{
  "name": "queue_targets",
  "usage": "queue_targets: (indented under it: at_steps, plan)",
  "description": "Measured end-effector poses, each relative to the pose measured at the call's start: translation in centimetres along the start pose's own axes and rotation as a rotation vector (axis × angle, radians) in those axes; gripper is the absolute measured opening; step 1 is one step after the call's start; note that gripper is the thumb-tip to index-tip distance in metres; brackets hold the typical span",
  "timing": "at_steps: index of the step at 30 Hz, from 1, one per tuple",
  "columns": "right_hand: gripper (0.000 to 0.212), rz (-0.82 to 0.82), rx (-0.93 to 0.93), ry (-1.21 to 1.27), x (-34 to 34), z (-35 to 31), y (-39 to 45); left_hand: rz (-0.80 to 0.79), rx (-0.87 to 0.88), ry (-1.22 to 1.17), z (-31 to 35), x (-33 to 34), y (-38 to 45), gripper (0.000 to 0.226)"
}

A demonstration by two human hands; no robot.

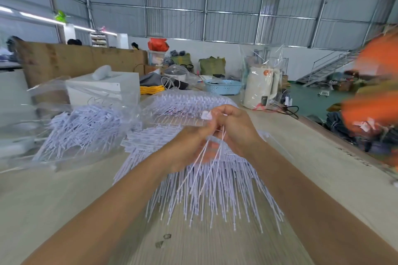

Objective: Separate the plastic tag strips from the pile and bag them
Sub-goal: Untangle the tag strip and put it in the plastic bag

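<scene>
A big pile of white plastic tag strips [213,191] fans out over the wooden table [64,211] in front of me. My left hand [189,146] and my right hand [234,127] meet above the pile, both pinching a small bunch of tag strips [212,157] whose thin tails hang down. A white tag head shows at my fingertips. To the left lies a clear plastic bag [86,127] stuffed with strips. A second clear bag of strips [183,103] lies behind my hands.
A white box [103,88] stands behind the left bag. At the back are a blue basket [224,87], a white kettle in a clear bag [260,88] and yellow cable [151,89]. A blurred person in orange [374,92] is at the right.
</scene>
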State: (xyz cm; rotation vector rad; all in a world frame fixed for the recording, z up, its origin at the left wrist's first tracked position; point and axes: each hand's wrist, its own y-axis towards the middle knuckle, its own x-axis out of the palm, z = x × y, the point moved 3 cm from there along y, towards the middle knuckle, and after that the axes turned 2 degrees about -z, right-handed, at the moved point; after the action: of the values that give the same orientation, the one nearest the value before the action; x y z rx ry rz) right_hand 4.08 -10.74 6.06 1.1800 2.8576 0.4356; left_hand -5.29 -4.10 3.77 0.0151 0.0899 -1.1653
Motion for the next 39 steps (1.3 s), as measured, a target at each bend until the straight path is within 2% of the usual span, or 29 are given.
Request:
queue_targets:
  at_steps: [2, 3, 6, 8, 10, 13, 16, 18, 20, 22, 26, 29, 33, 39]
  plan:
    - [0.02, 0.049, -0.006, 0.051, -0.1, 0.2, 0.1, -0.123, -0.015, 0.001, -0.7, 1.1, -0.6, 0.026]
    - [0.017, 0.052, -0.011, 0.059, -0.1, 0.4, 0.1, -0.115, 0.01, 0.015, -0.7, 1.2, -0.6, 0.016]
    - [0.009, 0.048, -0.034, -0.09, -0.7, 0.8, 0.3, -0.011, 0.057, 0.142, -0.7, 0.3, -0.1, 0.023]
    - [0.014, 0.067, -0.082, -0.228, -1.1, 0.9, 0.4, 0.012, 0.051, 0.211, -0.7, -0.2, 0.1, 0.027]
    - [0.02, 0.003, -0.078, -0.308, -0.9, 1.0, 0.2, 0.038, 0.045, 0.289, -0.9, -0.5, 0.2, 0.029]
    - [0.024, -0.218, -0.04, -0.362, 0.6, 1.6, -0.4, 0.091, 0.05, 0.351, -1.4, -1.0, 0.5, 0.031]
    - [0.031, -0.191, -0.123, -0.496, 1.6, 1.5, 0.1, 0.144, 0.082, 0.403, -1.8, -1.6, 0.8, 0.032]
    - [0.029, -0.263, -0.13, -0.542, 2.7, 1.7, 0.3, 0.183, 0.1, 0.416, -1.8, -2.0, 0.8, 0.025]
    - [0.025, -0.293, -0.123, -0.506, 3.6, 2.0, 0.4, 0.209, 0.101, 0.345, -1.8, -2.5, 0.4, 0.025]
    - [0.025, -0.2, -0.144, -0.402, 4.1, 2.1, 0.9, 0.235, 0.132, 0.362, -1.8, -3.1, -0.1, 0.029]
    - [0.022, -0.06, -0.118, -0.295, 5.1, 2.8, 2.1, 0.369, 0.217, 0.707, -2.8, -5.1, -1.8, 0.036]
    - [0.017, -0.11, -0.057, -0.28, 7.0, 4.2, 2.6, 0.431, 0.264, 0.827, -3.1, -7.3, -3.7, 0.044]
    - [0.019, -0.164, -0.044, -0.238, 11.2, 5.3, 3.1, 0.493, 0.357, 0.83, -2.8, -10.9, -6.3, 0.036]
    - [0.04, -0.302, -0.005, -0.159, 19.9, 5.4, 4.2, 0.699, 0.243, 0.807, -3.3, -18.2, -9.0, 0.027]
